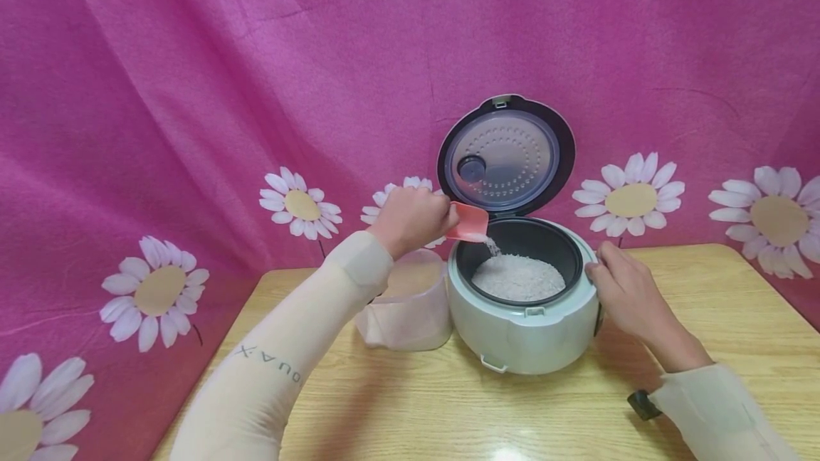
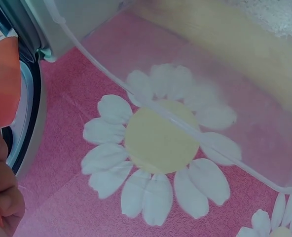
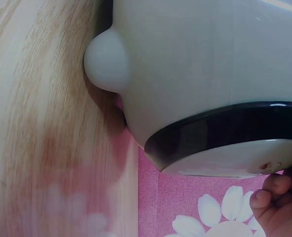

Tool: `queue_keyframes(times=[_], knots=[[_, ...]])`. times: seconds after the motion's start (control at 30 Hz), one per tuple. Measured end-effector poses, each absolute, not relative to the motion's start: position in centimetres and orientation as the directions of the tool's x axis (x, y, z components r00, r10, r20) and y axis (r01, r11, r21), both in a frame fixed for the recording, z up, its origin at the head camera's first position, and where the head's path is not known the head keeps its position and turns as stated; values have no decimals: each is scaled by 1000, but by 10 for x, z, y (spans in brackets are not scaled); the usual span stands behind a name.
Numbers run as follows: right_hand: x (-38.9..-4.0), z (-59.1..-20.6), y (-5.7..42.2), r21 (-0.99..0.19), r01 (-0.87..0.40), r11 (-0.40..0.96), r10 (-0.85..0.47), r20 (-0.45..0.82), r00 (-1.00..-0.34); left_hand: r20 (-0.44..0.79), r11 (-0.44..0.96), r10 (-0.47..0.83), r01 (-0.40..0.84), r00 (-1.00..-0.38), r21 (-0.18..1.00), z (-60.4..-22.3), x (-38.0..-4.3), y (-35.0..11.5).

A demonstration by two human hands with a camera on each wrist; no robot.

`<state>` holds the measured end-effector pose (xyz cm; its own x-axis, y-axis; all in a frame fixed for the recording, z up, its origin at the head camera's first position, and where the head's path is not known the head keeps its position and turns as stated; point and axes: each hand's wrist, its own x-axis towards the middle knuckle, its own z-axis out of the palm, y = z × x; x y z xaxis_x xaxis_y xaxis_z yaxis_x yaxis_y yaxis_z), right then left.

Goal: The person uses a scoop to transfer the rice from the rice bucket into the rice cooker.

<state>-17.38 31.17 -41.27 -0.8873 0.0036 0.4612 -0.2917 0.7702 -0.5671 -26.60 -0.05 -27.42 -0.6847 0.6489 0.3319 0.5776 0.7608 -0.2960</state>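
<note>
Two hands are at work around a rice cooker [image 1: 522,340], which sits on the wooden worktop [image 1: 410,411], right of the middle of the frame. The left hand [image 1: 415,219], near the middle of the frame, is clamped on a small orange-pink scoop [image 1: 469,223], with its fingers curled round the handle. The scoop is tipped over the left side of the black pot [image 1: 533,237], and a thin stream of rice [image 1: 492,246] drops from its edge. More rice lies in a white heap at the bottom of the pot. The right hand [image 1: 631,297], on the right side of the frame, has its fingers bent and holds the cooker by its right edge. The cooker's round lid [image 1: 512,155] stands up behind the pot, above the middle of the frame. A see-through tub [image 1: 410,322] stands just left of the cooker, partly hidden by the left arm. In the left wrist view, the scoop is at the left edge, and white grains show in the upper right corner. In the right wrist view, the fingers are in the lower right, by the cooker's edge. Both arms wear light sleeves [image 1: 282,354], and a small black thing [image 1: 643,405] is by the right wrist. A bright pink cloth [image 1: 320,91] with big white flowers [image 1: 631,199] hangs behind it all.
</note>
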Motion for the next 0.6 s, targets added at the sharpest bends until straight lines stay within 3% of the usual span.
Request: queue_keyframes(times=[0.2,0.6], knots=[[-174,-413,312,-563,-294,773,5,468,-884,345,736,677,591,-650,-329,-274,-264,-2],[-174,-413,313,-558,-293,776,-1,463,-886,353,736,677,581,-646,-348,-273,-262,-11]])
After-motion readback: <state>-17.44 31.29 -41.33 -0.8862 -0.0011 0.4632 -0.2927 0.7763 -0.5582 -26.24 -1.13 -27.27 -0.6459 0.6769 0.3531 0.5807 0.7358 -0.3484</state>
